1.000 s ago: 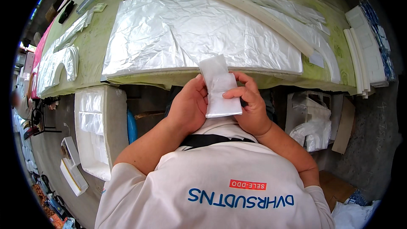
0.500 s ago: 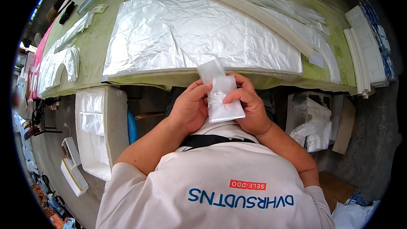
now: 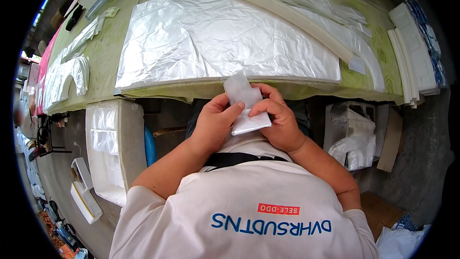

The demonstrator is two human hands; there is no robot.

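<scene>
Between both hands, in front of my waist, is a narrow folded packet of whitish clear plastic film (image 3: pixel 238 89). My left hand (image 3: pixel 214 123) grips its left edge with the thumb laid across the front. On the other side my right hand (image 3: pixel 282 123) pinches the packet, thumb and bent fingers pressing a fold near its middle. One end of the film sticks up beyond the fingers and the lower end hangs below them. Just past my hands, a broad pile of shiny clear plastic sheets (image 3: pixel 191 43) lies on the table.
A long cream-coloured bar (image 3: pixel 292 23) rests across the pile on the green-covered table (image 3: pixel 106 69). Cut plastic pieces (image 3: pixel 72 79) and a bottle (image 3: pixel 100 4) lie at left. Below stand a foam box (image 3: pixel 129 129) of folded packets and a carton (image 3: pixel 350 115) with plastic film.
Both hands have shifted their grip on the folded film. My left thumb has slid down across it, and the lower part now looks shorter and more folded.
</scene>
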